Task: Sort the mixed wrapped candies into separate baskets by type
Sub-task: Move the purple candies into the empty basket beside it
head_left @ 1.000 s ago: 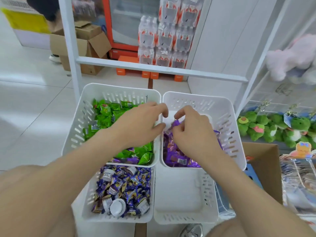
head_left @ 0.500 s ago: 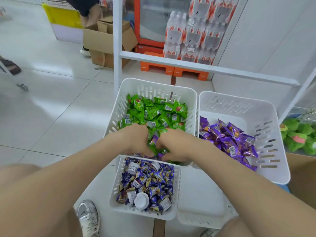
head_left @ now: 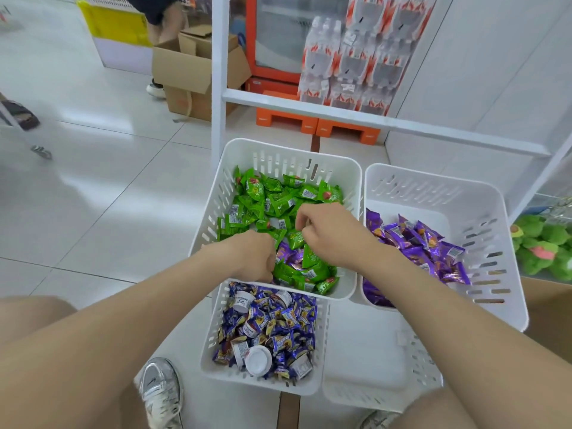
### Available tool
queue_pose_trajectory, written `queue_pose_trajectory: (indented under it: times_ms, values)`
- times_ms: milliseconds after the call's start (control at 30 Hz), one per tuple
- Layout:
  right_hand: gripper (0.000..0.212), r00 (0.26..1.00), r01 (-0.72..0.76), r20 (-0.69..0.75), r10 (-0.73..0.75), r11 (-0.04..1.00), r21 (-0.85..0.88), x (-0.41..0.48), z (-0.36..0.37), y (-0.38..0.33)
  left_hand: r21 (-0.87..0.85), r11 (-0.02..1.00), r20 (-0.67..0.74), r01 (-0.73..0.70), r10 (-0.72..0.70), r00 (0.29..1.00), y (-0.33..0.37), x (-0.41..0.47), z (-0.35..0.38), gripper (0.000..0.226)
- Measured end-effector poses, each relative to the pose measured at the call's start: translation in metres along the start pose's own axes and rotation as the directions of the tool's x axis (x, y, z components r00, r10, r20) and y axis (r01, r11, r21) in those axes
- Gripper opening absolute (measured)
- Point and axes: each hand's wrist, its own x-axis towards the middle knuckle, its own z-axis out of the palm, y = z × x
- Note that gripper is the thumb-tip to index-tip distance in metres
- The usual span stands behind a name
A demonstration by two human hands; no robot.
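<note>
As right hand [head_left: 332, 236] moves deeper into green candies [head_left: 263, 196], fingers [head_left: 305, 216] curl (grasp hidden).

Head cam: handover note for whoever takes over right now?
Left hand and right hand: both in the green basket, fingers curled among candies; what they hold is hidden.
Done: purple candies piled in the right basket; blue candies in the near basket.
To do: stray purple candies lie among the green candies; move them right.
</note>
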Motion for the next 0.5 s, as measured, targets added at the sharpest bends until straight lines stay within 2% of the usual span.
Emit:
queue_pose_trajectory:
  times_ms: [100, 200, 300, 367, 433, 500]
  values:
    - [0.026, 0.996, 0.029, 0.09, -0.016, 0.989, -0.144, 0.005, 0.009, -0.005, 0.011, 1.0, 0.015, -0.012, 0.012, 1.0, 0.003, 0.002, 0.002, 0.025]
    - [0.021, 0.98, 0.084, 0.195, -0.024, 0.949, -0.304, 0.003, 0.016, -0.006, 0.03, 1.0, 0.04, -0.006, 0.004, 0.999, 0.001, 0.001, -0.01, 0.027]
    - [0.02, 0.987, 0.101, 0.16, -0.029, 0.882, -0.46, 0.003, 0.022, -0.001, 0.064, 0.998, 0.079, -0.012, 0.007, 0.997, 0.0, -0.002, -0.026, 0.026]
    - [0.022, 0.989, 0.092, 0.146, -0.023, 0.87, -0.484, 0.004, 0.028, -0.001, 0.035, 0.999, -0.035, -0.001, 0.002, 0.999, 0.001, -0.003, -0.029, 0.022]
    - [0.024, 0.987, 0.096, 0.159, -0.021, 0.874, -0.477, 0.004, 0.032, -0.004, -0.021, 1.0, -0.203, 0.01, -0.014, 0.979, 0.004, 0.0, -0.027, 0.032]
    - [0.035, 0.985, 0.073, 0.171, 0.01, 0.877, -0.474, 0.004, 0.035, -0.009, -0.045, 0.999, -0.325, 0.006, -0.02, 0.945, 0.007, 0.004, -0.021, 0.038]
